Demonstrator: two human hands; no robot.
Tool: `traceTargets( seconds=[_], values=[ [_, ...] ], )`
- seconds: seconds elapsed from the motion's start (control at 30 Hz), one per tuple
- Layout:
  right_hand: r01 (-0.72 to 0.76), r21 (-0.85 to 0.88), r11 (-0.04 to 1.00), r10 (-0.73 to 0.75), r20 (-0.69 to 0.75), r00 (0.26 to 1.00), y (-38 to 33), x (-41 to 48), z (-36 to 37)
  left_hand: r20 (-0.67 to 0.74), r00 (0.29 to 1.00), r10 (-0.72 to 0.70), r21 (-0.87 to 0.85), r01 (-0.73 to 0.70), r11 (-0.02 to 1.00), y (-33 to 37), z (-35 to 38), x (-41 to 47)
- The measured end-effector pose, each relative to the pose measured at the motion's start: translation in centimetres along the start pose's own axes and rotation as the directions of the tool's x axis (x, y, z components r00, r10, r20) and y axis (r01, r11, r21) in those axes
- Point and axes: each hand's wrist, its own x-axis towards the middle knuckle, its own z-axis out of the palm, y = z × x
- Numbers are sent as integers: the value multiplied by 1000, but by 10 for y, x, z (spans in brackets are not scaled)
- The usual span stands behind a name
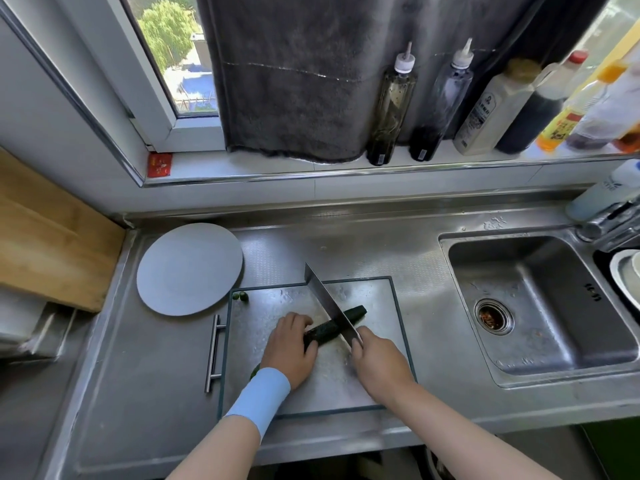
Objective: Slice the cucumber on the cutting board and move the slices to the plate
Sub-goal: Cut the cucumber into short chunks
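Observation:
A dark green cucumber (353,313) lies slantwise on the steel cutting board (277,306). My left hand (290,348) grips its near end, fingers curled over it. My right hand (379,362) holds the handle of a broad cleaver (329,303), whose blade crosses the cucumber near its middle. Two small green cucumber bits (240,296) sit at the board's far left corner. Left of the board, the round grey plate (189,268) holds nothing. Another green piece (255,371) peeks out beside my left wrist.
A deep steel sink (540,306) with a drain lies to the right, a tap (609,226) at its far corner. Several sauce bottles (391,109) line the window sill. A wooden board (52,237) leans at the left. A bar handle (213,353) runs along the cutting board's left side.

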Motion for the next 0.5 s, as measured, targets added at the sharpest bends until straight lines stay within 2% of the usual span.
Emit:
traceTargets(
  seconds=[0.1, 0.37, 0.5],
  values=[
    [38, -15, 999, -39, -29, 999, -6, 0, -8, 36, 999, -31, 24, 30, 999, -12, -2, -15],
    [124, -41, 991, -125, -36, 992, -29, 1, -8, 43, 987, -155, -133, 160, 978, -2, -5, 0],
    [116, -57, 992, -117, -20, 993, -34, -5, -1, -18, 989, -147, -112, 144, 983, -10, -6, -7]
  ],
)
